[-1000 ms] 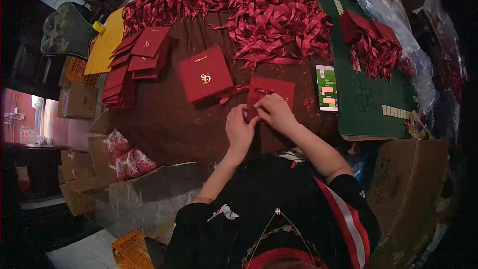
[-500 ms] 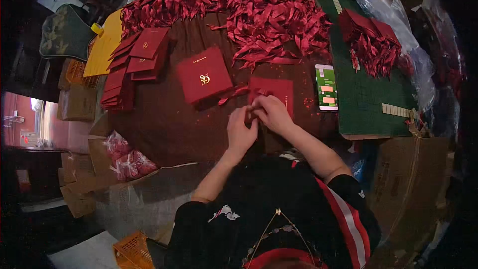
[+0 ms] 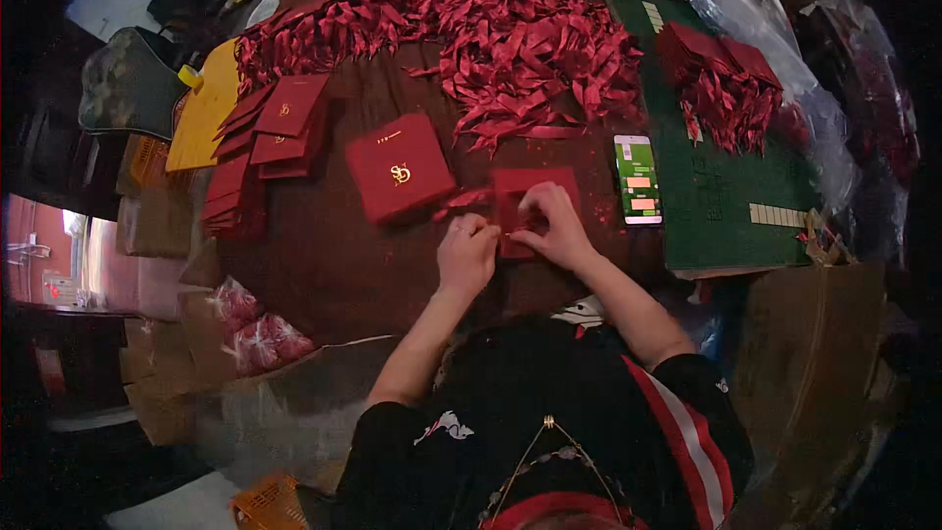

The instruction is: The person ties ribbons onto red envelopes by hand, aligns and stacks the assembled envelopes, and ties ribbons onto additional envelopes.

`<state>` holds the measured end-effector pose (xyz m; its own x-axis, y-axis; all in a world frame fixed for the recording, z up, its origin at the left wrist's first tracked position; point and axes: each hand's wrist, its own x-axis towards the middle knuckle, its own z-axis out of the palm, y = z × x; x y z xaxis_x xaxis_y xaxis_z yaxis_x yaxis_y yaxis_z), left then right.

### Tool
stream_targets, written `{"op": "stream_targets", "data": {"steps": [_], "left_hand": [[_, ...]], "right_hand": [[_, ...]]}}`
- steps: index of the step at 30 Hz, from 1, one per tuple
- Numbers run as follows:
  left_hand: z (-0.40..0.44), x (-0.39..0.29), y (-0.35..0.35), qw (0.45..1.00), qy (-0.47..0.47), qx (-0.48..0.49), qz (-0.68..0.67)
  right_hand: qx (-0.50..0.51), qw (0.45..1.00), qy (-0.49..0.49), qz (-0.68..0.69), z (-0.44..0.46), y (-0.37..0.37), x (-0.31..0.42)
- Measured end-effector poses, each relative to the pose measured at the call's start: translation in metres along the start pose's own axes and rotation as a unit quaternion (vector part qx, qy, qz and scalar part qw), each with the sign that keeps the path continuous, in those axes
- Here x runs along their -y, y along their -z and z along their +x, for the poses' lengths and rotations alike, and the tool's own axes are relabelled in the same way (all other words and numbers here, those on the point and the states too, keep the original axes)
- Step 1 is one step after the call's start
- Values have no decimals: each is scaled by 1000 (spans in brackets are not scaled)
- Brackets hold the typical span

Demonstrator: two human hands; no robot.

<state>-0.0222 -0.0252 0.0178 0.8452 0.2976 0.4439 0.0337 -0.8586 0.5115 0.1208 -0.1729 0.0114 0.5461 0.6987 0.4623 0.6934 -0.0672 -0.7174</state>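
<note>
My left hand (image 3: 468,255) is closed, with thumb and fingertips pressed together just left of a flat red pouch (image 3: 567,186). My right hand (image 3: 552,226) is over that pouch and covers part of it, its fingers curled and the thumb tip close to my left fingertips. Whatever is pinched between the hands is too small and hidden to make out. A short red ribbon (image 3: 465,202) lies beyond my left hand, beside the pouch. To the left sits a thicker red stack or box (image 3: 397,162) with a gold monogram on its top.
A large heap of red ribbons (image 3: 540,49) covers the far table. Red pouches (image 3: 285,118) fan out at left, and more with ribbons (image 3: 721,69) lie on a green mat (image 3: 726,226). A lit phone (image 3: 639,180) lies at right. Plastic-wrapped red bundles (image 3: 265,334) are at near left.
My hands have moved slightly apart and lower; the left has shifted down and left, the right has turned over the pouch. The view has shifted a little.
</note>
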Motion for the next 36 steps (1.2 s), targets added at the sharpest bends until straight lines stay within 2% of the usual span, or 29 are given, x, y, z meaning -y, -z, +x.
{"op": "stream_targets", "data": {"steps": [1, 2, 4, 6, 8, 10, 13, 14, 16, 17, 19, 20, 21, 23, 24, 26, 27, 31, 33, 34, 36], "left_hand": [[-1, 2, 1, 1000, -9, 1, 15], [-3, 2, 4, 1000, -10, 3, 14], [-8, 4, 14, 998, -10, -26, 48], [-20, 28, 34, 992, 36, -100, 71], [-33, 41, 63, 985, 90, -85, 117], [-47, 45, 68, 985, 120, -57, 107], [-53, 48, 65, 981, 154, -69, 98], [-52, 46, 67, 980, 163, -57, 100], [-52, 49, 62, 984, 154, -76, 44], [-51, 47, 62, 988, 139, -63, 23], [-43, 33, 66, 992, 101, -73, 8], [-38, 33, 67, 994, 45, -93, 31], [-31, 33, 69, 992, 20, -105, 63], [-18, 41, 71, 984, -1, -136, 112], [-9, 46, 73, 980, -2, -140, 138], [4, 58, 77, 975, 4, -138, 174], [10, 65, 78, 977, 7, -118, 179], [21, 78, 80, 982, 25, -50, 180], [20, 90, 76, 980, 22, -35, 196], [18, 97, 74, 979, 18, -27, 201], [16, 94, 75, 979, 21, -28, 203]], "right_hand": [[37, 998, -43, 13, -2, 3, -4], [36, 998, -45, 12, -3, 3, -3], [-16, 1000, 0, 9, -2, 5, 1], [5, 1000, -16, -25, -6, 9, -7], [24, 998, -45, -25, -8, 12, -11], [61, 998, -4, -24, -12, 6, -11], [161, 982, 48, -91, -8, 26, 16], [210, 969, 33, -128, -10, 29, 20], [226, 944, 86, -226, -26, 26, 6], [221, 946, 92, -218, -31, 32, 11], [178, 942, 177, -223, -46, 43, 4], [168, 945, 177, -218, -45, 60, 15], [106, 955, 193, -201, -46, 74, 17], [19, 961, 157, -226, -42, 119, 36], [-37, 942, 174, -286, -43, 140, 31], [-113, 917, 104, -369, -50, 186, 24], [-174, 895, 115, -395, -60, 206, -1], [-226, 854, -2, -469, -104, 266, -57], [-189, 852, -77, -483, -123, 274, -85], [-141, 900, -99, -400, -130, 276, -91], [-144, 914, -105, -365, -122, 257, -81]]}}
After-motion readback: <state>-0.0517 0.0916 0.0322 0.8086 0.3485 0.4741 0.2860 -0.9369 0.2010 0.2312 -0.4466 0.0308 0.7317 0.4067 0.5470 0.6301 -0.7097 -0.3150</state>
